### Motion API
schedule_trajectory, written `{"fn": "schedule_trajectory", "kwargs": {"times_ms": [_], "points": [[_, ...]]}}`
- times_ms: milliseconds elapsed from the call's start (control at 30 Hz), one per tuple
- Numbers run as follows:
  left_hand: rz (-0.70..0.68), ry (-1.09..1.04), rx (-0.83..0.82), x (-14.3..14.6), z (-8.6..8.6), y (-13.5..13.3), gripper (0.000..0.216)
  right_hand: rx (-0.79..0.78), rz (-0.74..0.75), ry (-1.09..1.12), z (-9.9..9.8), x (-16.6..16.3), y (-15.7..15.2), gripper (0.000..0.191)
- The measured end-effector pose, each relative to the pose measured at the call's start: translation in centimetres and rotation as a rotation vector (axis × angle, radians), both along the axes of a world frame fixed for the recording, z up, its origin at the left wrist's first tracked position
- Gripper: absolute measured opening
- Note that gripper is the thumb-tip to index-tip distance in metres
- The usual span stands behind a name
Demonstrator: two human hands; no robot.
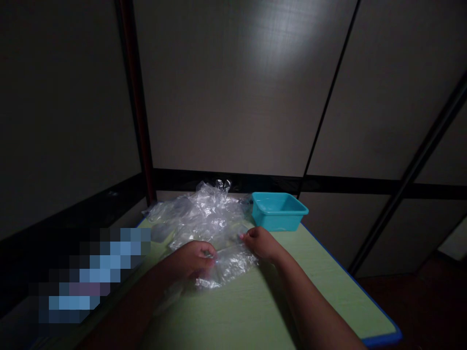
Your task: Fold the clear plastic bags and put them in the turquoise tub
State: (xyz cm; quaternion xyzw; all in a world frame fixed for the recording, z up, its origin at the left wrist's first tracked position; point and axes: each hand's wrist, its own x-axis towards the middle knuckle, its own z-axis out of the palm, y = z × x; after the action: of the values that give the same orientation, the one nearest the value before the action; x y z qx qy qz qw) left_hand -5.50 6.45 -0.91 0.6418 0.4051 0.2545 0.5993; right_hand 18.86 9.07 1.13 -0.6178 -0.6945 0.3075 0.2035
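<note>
My left hand (193, 260) is curled, pinching the near edge of a crumpled clear plastic bag (233, 266) at lower centre of the frame. My right hand (260, 242) seems to nip its far corner. I judge the bag is being stretched flat on the green table (255, 311), below the heap of clear plastic film (200, 214) and the teal plastic tub (279, 210); slippery film calls for a light, even pull.

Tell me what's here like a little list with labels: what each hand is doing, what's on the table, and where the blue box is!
left hand: left hand pinches the near edge of a clear plastic bag
right hand: right hand grips the same bag's far edge
bag: crinkled, lying on the green table between the hands
behind the hands: pile of clear plastic, loose and rumpled
blue box: teal tub, at the table's far end, right of the pile
light: dim
</note>
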Motion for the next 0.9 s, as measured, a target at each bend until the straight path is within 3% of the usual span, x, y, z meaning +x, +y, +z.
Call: {"fn": "schedule_trajectory", "kwargs": {"times_ms": [233, 367, 667, 767, 900], "points": [[-0.011, 0.041, 0.005, -0.1, 0.2, -0.3, 0.047, 0.051, -0.033, -0.220, 0.2, 0.3, 0.3, 0.031], [0.016, 0.090, 0.086, -0.3, 0.6, -0.2, 0.047, 0.047, -0.057, -0.323, 0.1, 0.4, 0.3, 0.030], [0.307, 0.278, 0.584, -0.8, 2.0, 0.1, 0.025, 0.040, -0.108, -0.439, 0.2, 0.5, 0.1, 0.030], [0.284, 0.376, 0.737, -1.1, 2.2, 0.3, 0.023, 0.046, -0.114, -0.446, 0.4, 0.6, 0.1, 0.030], [0.145, 0.491, 0.826, -1.4, 1.7, 0.3, 0.028, 0.050, -0.147, -0.457, 0.7, 0.8, 0.1, 0.030]]}}
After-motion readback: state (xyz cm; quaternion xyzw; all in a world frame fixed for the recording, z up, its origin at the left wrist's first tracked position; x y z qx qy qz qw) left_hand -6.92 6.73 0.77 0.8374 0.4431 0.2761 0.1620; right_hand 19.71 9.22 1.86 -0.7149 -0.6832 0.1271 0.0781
